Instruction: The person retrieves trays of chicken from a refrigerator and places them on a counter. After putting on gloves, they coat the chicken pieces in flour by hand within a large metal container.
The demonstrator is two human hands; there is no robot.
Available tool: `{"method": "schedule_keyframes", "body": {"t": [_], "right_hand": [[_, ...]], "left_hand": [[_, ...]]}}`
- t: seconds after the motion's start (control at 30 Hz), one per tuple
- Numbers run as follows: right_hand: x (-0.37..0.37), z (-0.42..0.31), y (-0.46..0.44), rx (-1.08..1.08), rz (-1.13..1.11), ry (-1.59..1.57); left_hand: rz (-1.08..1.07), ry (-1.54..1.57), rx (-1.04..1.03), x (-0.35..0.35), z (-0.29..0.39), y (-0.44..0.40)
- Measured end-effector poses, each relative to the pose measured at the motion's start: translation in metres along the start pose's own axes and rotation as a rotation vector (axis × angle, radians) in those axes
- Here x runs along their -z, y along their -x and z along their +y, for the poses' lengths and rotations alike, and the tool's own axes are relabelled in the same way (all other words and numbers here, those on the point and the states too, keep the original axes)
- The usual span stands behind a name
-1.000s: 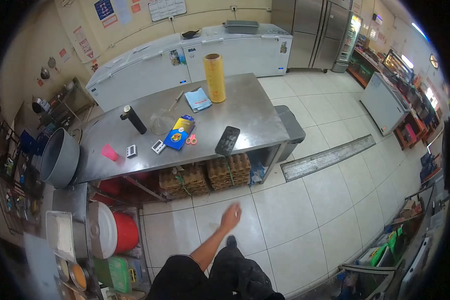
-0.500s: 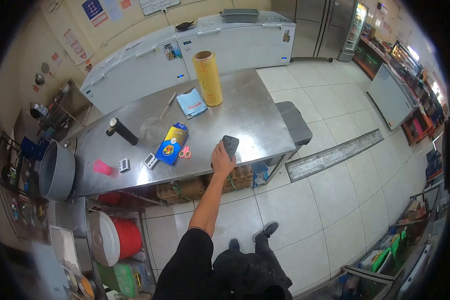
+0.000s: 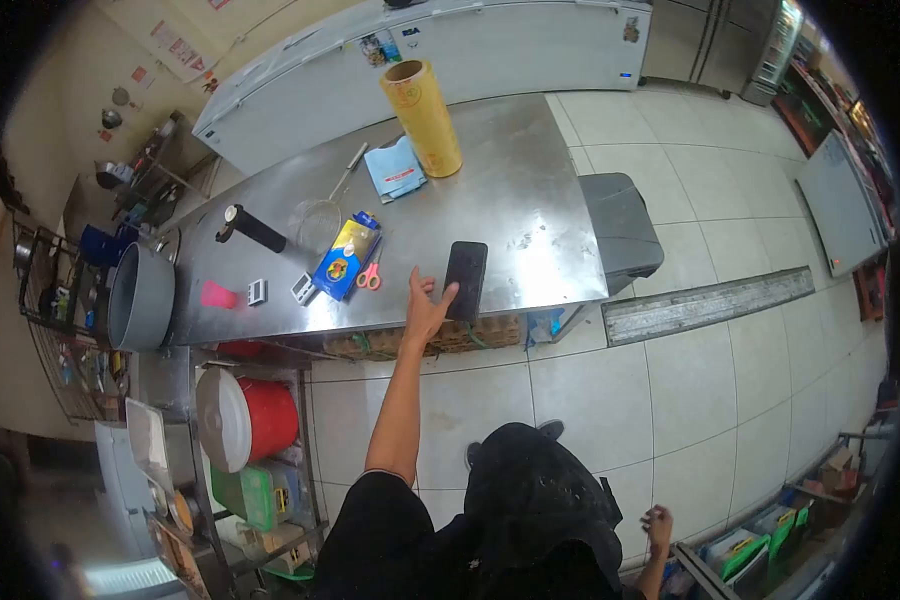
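Note:
My left hand (image 3: 428, 310) is at the front edge of the steel table, fingers spread, with the thumb beside the lower left edge of a black smartphone (image 3: 466, 280). The phone lies at the table's edge, and nothing shows between the fingers. Low at the right, away from the table, hangs my right hand (image 3: 657, 528), its fingers loosely bent and apart; I see nothing in it. Left of the phone are orange-handled scissors (image 3: 370, 277) and a blue and yellow box (image 3: 347, 258).
On the steel table (image 3: 530, 240) stand a yellow roll of film (image 3: 423, 120), a folded blue cloth (image 3: 395, 170), a strainer (image 3: 318, 224), a black cylinder (image 3: 256, 230), a pink cup (image 3: 218, 295) and small white timers (image 3: 257, 292). A dark bin (image 3: 620, 225) adjoins the right end.
My left hand has come off the phone to its left, and its fingers have spread. My right hand has come into view at the lower right. The view has shifted.

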State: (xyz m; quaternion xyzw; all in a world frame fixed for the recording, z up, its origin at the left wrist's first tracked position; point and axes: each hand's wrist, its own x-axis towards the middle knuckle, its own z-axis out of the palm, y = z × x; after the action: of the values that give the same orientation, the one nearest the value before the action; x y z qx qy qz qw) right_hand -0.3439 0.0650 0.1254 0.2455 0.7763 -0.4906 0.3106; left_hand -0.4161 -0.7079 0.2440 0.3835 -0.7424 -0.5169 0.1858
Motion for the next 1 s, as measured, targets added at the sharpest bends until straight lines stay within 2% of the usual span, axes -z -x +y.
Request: {"method": "schedule_keyframes", "body": {"t": [0.03,0.1,0.13,0.2,0.37,0.43,0.53,0.63,0.83,1.0], "right_hand": [[0.007,-0.037,-0.006,0.054,0.052,0.034],[0.020,-0.081,-0.029,0.090,0.067,0.061],[0.019,-0.105,-0.034,0.088,0.057,0.065],[0.017,-0.137,-0.037,0.144,0.087,0.062],[-0.014,-0.131,-0.057,0.124,-0.020,0.121],[-0.027,-0.115,-0.063,-0.004,-0.156,0.253],[-0.041,-0.097,-0.060,-0.042,-0.190,0.252],[-0.049,-0.097,-0.044,-0.083,-0.166,0.195],[-0.058,-0.086,-0.032,-0.127,-0.093,0.134],[-0.085,-0.089,-0.026,-0.120,-0.041,0.099]], "left_hand": [[0.013,-0.003,0.006,0.007,-0.009,0.010],[-0.091,-0.201,-0.287,0.016,-0.024,0.024],[-0.085,-0.207,-0.281,0.016,-0.019,0.025],[-0.159,-0.468,-0.304,0.013,-0.005,0.031],[-0.096,-0.399,-0.266,0.005,-0.006,0.025],[-0.090,-0.412,-0.262,0.004,-0.006,0.026],[-0.107,-0.421,-0.286,0.007,-0.003,0.025],[-0.127,-0.398,-0.287,0.008,-0.001,0.026],[0.010,-0.401,-0.322,-0.004,-0.028,0.017],[0.038,-0.416,-0.377,0.002,-0.014,0.023]]}}
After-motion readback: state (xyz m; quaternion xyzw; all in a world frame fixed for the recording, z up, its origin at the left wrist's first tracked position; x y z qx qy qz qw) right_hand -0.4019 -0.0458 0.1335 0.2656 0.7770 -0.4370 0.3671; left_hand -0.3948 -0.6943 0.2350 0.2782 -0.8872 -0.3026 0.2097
